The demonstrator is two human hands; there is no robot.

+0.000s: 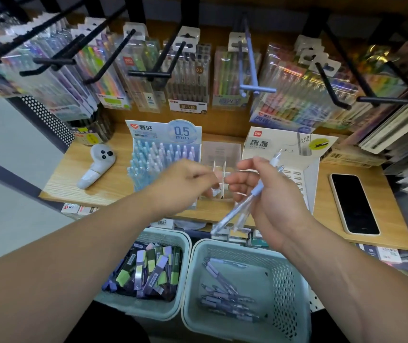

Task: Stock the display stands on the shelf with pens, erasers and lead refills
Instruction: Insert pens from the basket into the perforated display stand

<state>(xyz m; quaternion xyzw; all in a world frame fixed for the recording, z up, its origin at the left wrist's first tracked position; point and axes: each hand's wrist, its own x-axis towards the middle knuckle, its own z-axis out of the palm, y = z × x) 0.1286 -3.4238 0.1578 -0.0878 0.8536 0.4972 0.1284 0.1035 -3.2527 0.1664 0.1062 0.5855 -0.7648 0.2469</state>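
Head view: the right hand (269, 194) has its grip clamped on 2 clear pens (247, 206) with lilac sleeves, held slanted above the wooden shelf (104, 184). The left hand (180, 186) reaches over the blue 0.5 mm pen stand (158, 144); whether its grip is together or apart I cannot tell. Below, one basket (294, 280) holds more pens, the other basket (184, 246) lead refills (146, 268).
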